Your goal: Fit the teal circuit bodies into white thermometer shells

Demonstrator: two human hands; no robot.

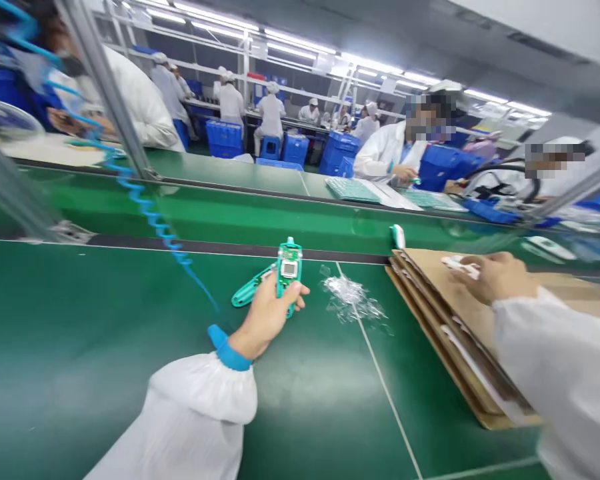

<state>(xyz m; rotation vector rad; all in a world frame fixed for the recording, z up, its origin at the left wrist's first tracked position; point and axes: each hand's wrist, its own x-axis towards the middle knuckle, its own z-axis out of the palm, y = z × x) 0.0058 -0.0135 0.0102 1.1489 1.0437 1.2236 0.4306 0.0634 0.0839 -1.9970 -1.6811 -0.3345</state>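
A green device housing with a circuit board and a small screen [289, 269] is held upright in my left hand [270, 310], whose fingers wrap round its lower part. Just left of it, another green housing part [250, 289] lies on the green table, partly behind the hand. My right hand [503, 277] is over the stacked cardboard at the right, its fingers closed on a small white part [463, 265]. A heap of clear plastic film pieces [350, 297] lies between the two hands.
Flattened cardboard [430, 267] is stacked on the right of the green table [105, 347]. A coiled blue cord [155, 223] runs to my left wrist. Beyond the green conveyor strip [260, 217] sit people in white coats, with green trays [353, 189] and a metal post [105, 87].
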